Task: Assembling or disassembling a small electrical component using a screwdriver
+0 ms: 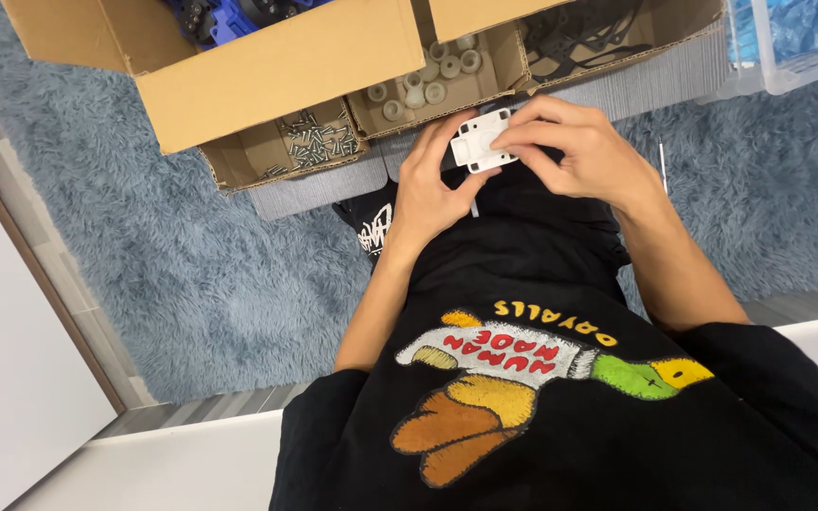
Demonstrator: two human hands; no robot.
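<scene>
**Small white plastic part, both hands on it: notes on how it handled**

At this point I had the white plastic block (481,142) pinched between both hands, held up in the air over my lap, just in front of the cardboard boxes. The left hand (433,189) was curled partly closed, fingers along the near-left edge and thumb tucked up under it. The right hand (575,151) came over from the other side, fingertips closed on the top right corner. So neither hand was open, and both were closed on the same piece.

My read on handling: it looked like a light, stiff moulded housing, roughly square with rounded corners and a couple of small holes or recesses on the face. Hard plastic like that felt like it'd be a bit slick, so gripping by the opposite edges seemed the safe bet rather than squeezing the flat face. I doubted it was fragile, but I couldn't tell what the underside looked like, since it was hidden.

Around it: an open tray of small screws (314,137) sat to the left, a tray of pale round spacers (428,76) straight ahead, and a box of black parts (584,33) further right. A thin metal rod (662,166) lay on the fluffy blue-grey rug (191,265) just beside my right wrist. A clear plastic bin (788,57) was in the corner.
</scene>
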